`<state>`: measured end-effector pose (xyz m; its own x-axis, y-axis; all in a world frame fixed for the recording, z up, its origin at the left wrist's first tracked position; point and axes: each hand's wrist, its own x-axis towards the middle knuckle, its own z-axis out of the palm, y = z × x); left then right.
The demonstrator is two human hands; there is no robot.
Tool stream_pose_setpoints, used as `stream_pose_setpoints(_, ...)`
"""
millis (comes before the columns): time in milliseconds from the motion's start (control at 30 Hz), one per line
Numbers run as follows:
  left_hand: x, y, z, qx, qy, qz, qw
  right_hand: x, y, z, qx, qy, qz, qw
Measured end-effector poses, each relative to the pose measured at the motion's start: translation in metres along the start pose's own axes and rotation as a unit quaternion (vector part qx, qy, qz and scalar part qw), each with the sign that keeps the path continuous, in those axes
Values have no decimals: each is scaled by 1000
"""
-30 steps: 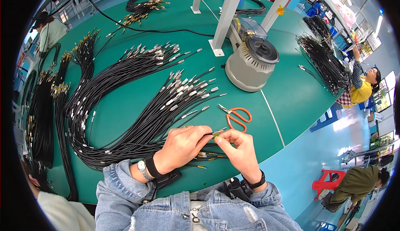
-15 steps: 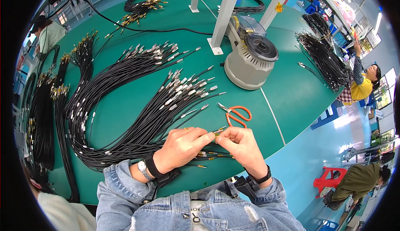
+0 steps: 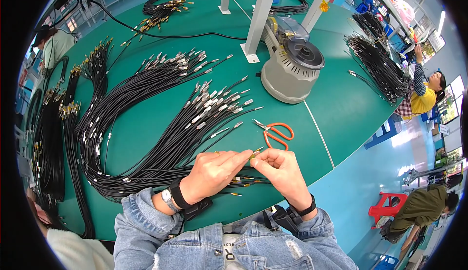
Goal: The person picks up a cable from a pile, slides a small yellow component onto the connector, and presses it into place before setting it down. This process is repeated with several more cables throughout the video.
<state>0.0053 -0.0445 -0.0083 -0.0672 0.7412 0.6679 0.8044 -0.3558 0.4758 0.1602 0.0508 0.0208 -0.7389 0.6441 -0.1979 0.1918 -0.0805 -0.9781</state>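
Close together over the near edge of the table are my two hands. My left hand (image 3: 212, 173) is closed round a black cable's metal-tipped end (image 3: 259, 150), which pokes out past the fingertips. Most of that cable is hidden under the hand. My right hand (image 3: 282, 171) pinches at the same end, thumb against forefinger, where a small yellow-green strip (image 3: 253, 156) shows. Just beyond the right hand lie scissors (image 3: 274, 133) with orange handles. A large bundle of black cables (image 3: 161, 155) with white-labelled metal ends curves across the table to the left and beneath my left hand.
A grey, round-bodied tape dispenser (image 3: 291, 72) stands past the scissors, beside white metal posts (image 3: 258, 19). More cable bundles lie at the left (image 3: 50, 145), far (image 3: 165, 9) and right (image 3: 378, 70) of the green table (image 3: 336, 119). Other people work nearby.
My left fingers have straightened and slid forward along the cable end. The right hand keeps its pinch in nearly the same place.
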Motion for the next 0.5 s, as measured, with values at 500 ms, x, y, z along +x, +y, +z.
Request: stream_pose_setpoints(500,5,11,-4,-162,-28,-178,970,-2,3,0,5,-10,-15,1000)
